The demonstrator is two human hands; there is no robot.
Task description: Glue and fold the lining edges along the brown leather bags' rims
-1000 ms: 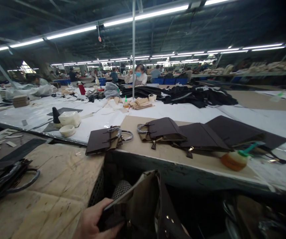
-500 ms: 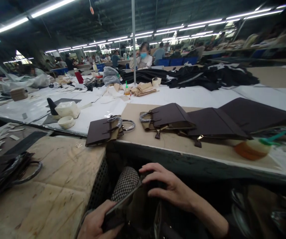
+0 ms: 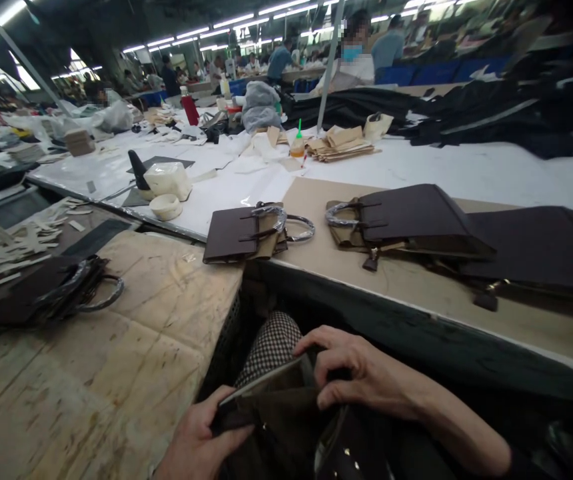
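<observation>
On my lap lies a dark brown leather bag (image 3: 286, 413), low in the view. My left hand (image 3: 197, 440) grips its near left edge, thumb on top. My right hand (image 3: 361, 373) curls over the bag's upper edge, fingers bent onto the leather. A checked trouser knee (image 3: 271, 343) shows just behind the bag. On the bench in front lie a flat brown handbag with wrapped handles (image 3: 251, 232) and a second one (image 3: 406, 217) to its right.
A worn wooden worktop (image 3: 116, 360) at left carries another dark bag (image 3: 51, 293) and pale paper strips (image 3: 11, 247). Tape rolls and a white lump (image 3: 166, 190) sit farther back. Black fabric (image 3: 466, 110) is piled at the far right. Other people work at distant tables.
The view has tipped down and swung right. My right hand came in from the right onto the bag's top edge and stays there. My left hand keeps its grip.
</observation>
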